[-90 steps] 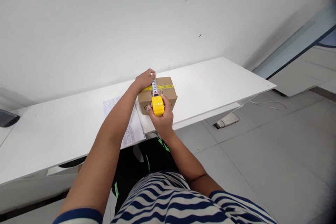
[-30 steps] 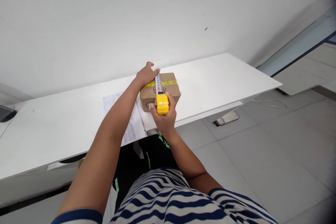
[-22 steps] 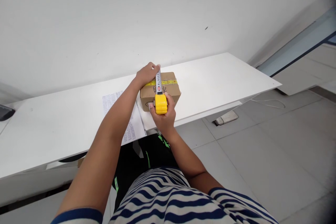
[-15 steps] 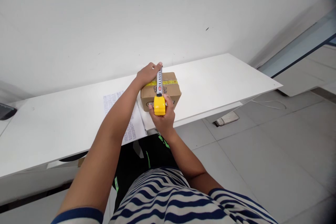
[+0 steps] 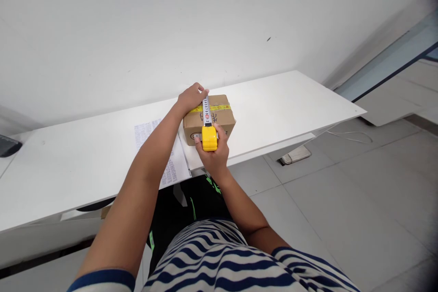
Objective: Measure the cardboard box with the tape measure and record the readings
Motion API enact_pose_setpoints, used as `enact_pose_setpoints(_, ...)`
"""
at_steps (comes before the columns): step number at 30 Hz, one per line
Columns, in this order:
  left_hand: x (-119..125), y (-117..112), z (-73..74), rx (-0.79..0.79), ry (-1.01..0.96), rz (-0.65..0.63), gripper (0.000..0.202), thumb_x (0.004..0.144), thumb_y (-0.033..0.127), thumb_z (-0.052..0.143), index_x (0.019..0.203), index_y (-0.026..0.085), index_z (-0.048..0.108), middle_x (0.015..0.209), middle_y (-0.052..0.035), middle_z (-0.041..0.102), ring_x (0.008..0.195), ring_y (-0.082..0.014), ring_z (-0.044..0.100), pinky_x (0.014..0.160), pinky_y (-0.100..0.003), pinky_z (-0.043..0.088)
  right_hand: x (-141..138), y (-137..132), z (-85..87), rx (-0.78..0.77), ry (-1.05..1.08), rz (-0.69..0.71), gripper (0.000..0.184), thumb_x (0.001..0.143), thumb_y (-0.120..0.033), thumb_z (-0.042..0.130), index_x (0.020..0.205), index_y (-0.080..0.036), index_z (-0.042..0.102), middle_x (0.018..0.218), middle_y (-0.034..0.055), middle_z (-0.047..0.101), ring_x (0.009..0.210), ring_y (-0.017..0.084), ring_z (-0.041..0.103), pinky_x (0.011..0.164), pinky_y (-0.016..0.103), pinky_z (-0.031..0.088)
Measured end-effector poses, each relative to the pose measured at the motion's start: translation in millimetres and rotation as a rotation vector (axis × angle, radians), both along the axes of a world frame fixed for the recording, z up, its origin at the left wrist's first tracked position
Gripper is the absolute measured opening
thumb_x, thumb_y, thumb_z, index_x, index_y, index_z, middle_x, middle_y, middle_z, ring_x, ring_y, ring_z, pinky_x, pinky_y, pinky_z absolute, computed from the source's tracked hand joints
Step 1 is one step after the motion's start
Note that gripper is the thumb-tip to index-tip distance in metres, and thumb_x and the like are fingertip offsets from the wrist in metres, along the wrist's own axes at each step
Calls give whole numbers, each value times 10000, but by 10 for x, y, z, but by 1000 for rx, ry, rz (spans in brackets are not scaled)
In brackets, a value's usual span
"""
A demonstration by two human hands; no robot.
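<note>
A small cardboard box (image 5: 223, 118) with a strip of yellow tape across its top sits on the white table (image 5: 280, 100), close to the near edge. My right hand (image 5: 212, 155) is closed around a yellow tape measure (image 5: 209, 138) held against the box's near side. The white blade (image 5: 206, 110) runs over the top of the box to its far edge. There my left hand (image 5: 190, 98) pinches the blade's end against the far left corner of the box.
A printed sheet of paper (image 5: 164, 155) lies on the table left of the box. A dark object (image 5: 7, 145) shows at the far left edge. A white wall stands right behind the table. A cable and a flat white device (image 5: 296, 155) lie on the tiled floor under the table's right end.
Both hands have stayed on the tape measure and box. The blade's far end and the yellow case shifted by only a small amount; the box has not moved.
</note>
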State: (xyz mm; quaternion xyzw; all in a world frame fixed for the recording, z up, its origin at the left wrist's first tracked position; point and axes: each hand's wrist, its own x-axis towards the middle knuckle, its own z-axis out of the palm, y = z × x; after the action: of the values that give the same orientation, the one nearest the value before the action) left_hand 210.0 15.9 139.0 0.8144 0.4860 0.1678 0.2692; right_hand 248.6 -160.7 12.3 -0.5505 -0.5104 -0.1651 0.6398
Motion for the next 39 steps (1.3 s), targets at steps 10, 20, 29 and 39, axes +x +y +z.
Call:
enact_pose_setpoints(10,-4,15,-19,1,-3,4,350,960,581,485,1084,278,610,1214,-77,736,1080,-293,656,1016,-452,461,3,22,-42,2,39,24,653,925,-469,673,1474,-232,411,1308,169,682,1202,261,721,971,449,646)
enact_pose_setpoints(20,-25,-57,18,4,-8,16,337,974,556,476,1055,256,606,1157,-80,741,1064,-282,657,1019,-441,459,-119,28,-365,-11,195,18,666,894,-443,728,1460,-223,454,1411,200,573,1312,286,629,1064,533,576)
enact_pose_setpoints(29,-25,1,-38,26,-46,-7,314,974,536,492,999,241,595,1076,-80,740,1039,-266,654,953,-413,472,-136,24,-429,-234,556,188,669,850,-520,729,1394,-186,529,1355,158,672,1201,250,675,1057,444,565)
enact_pose_setpoints(39,26,-8,-26,63,53,8,275,990,479,477,1062,247,605,1183,-78,742,1066,-266,650,932,-399,461,-131,-111,-270,-322,588,159,916,875,-643,637,1589,-168,313,1328,199,615,1336,308,590,1095,488,532)
